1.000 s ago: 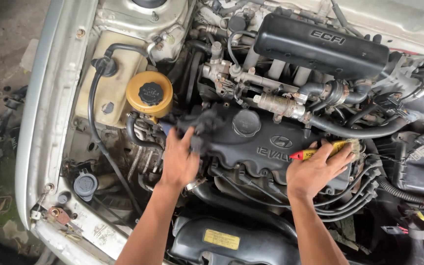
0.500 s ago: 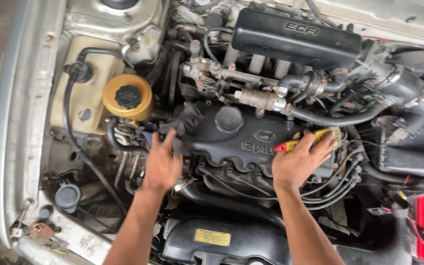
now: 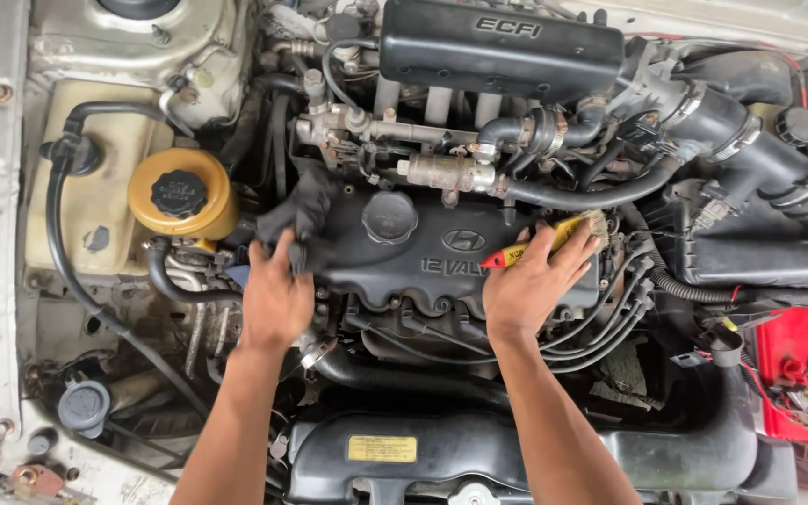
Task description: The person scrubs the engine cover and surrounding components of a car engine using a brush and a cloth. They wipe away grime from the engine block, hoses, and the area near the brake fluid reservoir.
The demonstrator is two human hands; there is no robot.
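Open engine bay, seen from above: both hands rest on the black engine cover [image 3: 423, 252] at centre. The left hand [image 3: 276, 297] sits at the cover's left end, fingers closed on a dark rag [image 3: 296, 215] bunched against the cover's upper-left corner. The right hand [image 3: 527, 285] lies on the cover's right end, fingers clamped on a brush [image 3: 546, 243] w/ a yellow handle and red tip. The brush lies nearly flat on the cover, long axis running low-left to high-right: red tip points left toward the cover's middle, pale bristles point up-right, just past the fingertips. A round black filler cap [image 3: 390, 217] sits on the cover between the two hands.

Labels: a small yellow rectangular sticker [image 3: 382, 449] lies on the black duct [image 3: 554, 458] below the cover, near the bottom edge, between the two forearms. Raised lettering runs along the cover's front face, just left of the right hand, w/ an oval badge above it. The black box [image 3: 502, 47] above the cover carries raised letters too.

Left of the cover stands a yellow fluid tank [image 3: 182, 194] w/ a black round cap, and beyond it a cream tank [image 3: 86, 187] w/ a black hose. Right of the cover, well apart, a red battery [image 3: 797, 374] shows at the frame edge. Black ribbed hoses [image 3: 759, 150] run upper right of the cover.
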